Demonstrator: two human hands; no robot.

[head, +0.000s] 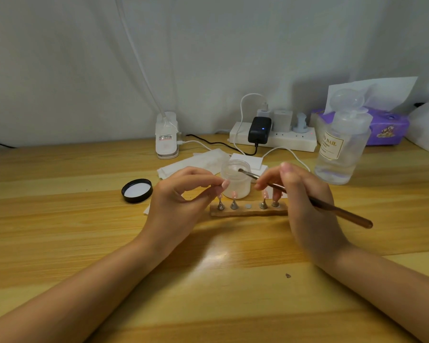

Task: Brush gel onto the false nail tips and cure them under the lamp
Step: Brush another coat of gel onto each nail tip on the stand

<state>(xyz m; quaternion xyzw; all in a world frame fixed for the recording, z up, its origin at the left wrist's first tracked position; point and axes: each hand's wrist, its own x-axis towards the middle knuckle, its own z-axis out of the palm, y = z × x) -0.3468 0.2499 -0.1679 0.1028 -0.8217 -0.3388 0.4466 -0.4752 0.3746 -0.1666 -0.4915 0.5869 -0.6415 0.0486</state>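
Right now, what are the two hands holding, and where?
The right hand grips the brush partway along its handle. The left hand pinches a pink nail tip between fingertips.

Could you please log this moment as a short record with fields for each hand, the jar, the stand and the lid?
left hand: pinches one nail tip beside the jar
right hand: grips the brush, bristle end in the jar mouth
jar: open, upright, behind the stand
stand: four pegs with tips, middle spot bare
lid: off, lying inside up, left of the jar
table: wooden
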